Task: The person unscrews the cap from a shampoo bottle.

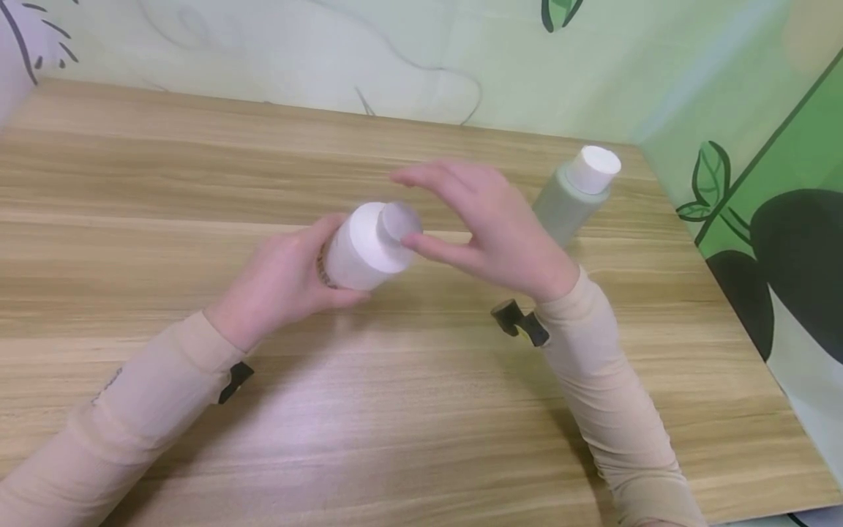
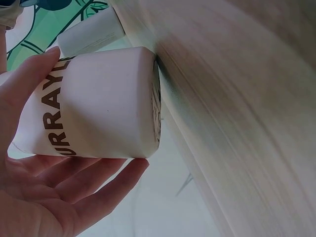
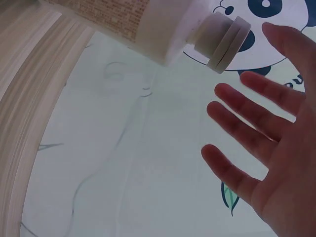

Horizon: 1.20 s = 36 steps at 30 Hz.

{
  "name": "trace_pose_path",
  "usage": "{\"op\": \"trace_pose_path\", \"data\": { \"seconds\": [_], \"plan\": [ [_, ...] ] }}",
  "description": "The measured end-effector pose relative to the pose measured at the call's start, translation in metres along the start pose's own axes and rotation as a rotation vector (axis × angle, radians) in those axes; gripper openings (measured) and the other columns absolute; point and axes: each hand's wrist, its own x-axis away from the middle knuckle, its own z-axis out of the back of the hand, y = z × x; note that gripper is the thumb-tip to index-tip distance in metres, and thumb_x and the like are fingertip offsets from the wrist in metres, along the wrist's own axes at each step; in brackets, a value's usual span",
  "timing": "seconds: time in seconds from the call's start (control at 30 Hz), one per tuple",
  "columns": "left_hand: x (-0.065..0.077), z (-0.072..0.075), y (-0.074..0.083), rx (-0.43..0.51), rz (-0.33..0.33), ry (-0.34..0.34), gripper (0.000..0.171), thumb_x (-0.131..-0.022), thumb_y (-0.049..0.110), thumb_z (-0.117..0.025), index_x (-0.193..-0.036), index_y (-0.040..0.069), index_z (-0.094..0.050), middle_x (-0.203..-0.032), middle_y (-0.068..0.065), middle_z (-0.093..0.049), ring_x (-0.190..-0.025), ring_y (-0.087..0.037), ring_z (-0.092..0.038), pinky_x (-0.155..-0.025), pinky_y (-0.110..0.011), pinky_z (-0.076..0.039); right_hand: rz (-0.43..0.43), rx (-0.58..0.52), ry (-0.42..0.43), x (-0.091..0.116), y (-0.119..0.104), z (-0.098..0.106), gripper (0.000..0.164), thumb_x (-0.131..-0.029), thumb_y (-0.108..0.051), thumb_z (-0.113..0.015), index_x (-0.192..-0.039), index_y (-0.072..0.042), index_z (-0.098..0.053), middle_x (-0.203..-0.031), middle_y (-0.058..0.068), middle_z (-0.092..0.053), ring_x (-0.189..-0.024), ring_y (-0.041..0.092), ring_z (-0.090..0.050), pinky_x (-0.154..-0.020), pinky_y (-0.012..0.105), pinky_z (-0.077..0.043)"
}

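A white bottle with brown lettering is held in my left hand, its capped end leaning to the right. In the left wrist view the left thumb and fingers wrap the bottle's body, and its base hangs over the wooden surface. The bottle's white round cap is on it. Close by the cap, my right hand has its fingers spread and holds nothing. In the right wrist view a gap shows between the right fingertips and the cap. Small print covers the bottle's side in that view.
A pale green bottle with a white cap stands on the wooden table, behind the right wrist. A wall with painted leaves and a panda borders the table's far and right edges. Black camera mounts sit at both wrists.
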Motion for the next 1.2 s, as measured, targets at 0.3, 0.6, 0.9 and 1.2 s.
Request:
{"op": "trace_pose_path", "data": {
  "seconds": [0.3,0.6,0.9,1.2],
  "plan": [
    [0.0004,0.0007,0.0006,-0.001,0.01,-0.008,0.076,-0.069,0.025,-0.086,-0.133,0.006,-0.049,-0.115,-0.02,-0.068,-0.101,-0.035,-0.067,-0.091,-0.05,-0.054,-0.069,0.036,-0.024,0.0008,-0.0029,-0.0018,0.037,-0.085,-0.03,-0.072,-0.114,-0.008,-0.066,-0.105,0.004,-0.071,-0.101,0.02,-0.063,-0.093,0.041,-0.044],
    [0.0011,0.0005,0.0,0.006,0.003,-0.005,0.075,-0.069,0.025,-0.086,-0.132,0.005,-0.05,-0.115,-0.019,-0.068,-0.101,-0.034,-0.067,-0.09,-0.049,-0.054,-0.042,0.018,-0.053,0.0012,-0.0043,-0.0018,0.037,-0.085,-0.023,-0.07,-0.119,-0.009,-0.066,-0.114,0.006,-0.069,-0.109,0.021,-0.061,-0.098,0.041,-0.042],
    [-0.0002,0.0,-0.0001,0.009,0.02,-0.018,0.077,-0.069,0.025,-0.086,-0.134,0.005,-0.048,-0.117,-0.02,-0.067,-0.103,-0.035,-0.067,-0.092,-0.05,-0.053,-0.058,0.031,-0.048,0.0013,-0.0063,-0.0014,0.042,-0.086,-0.025,-0.07,-0.124,-0.008,-0.062,-0.122,0.007,-0.067,-0.116,0.023,-0.058,-0.1,0.042,-0.039],
    [0.0,0.0026,0.0017,0.001,0.033,-0.031,0.077,-0.07,0.026,-0.085,-0.135,0.008,-0.047,-0.116,-0.019,-0.068,-0.102,-0.035,-0.067,-0.091,-0.05,-0.054,-0.077,0.109,0.044,-0.0008,-0.0071,-0.0081,0.045,-0.083,-0.035,-0.074,-0.117,-0.007,-0.065,-0.108,0.007,-0.071,-0.105,0.023,-0.063,-0.095,0.041,-0.043]
  ]
}}
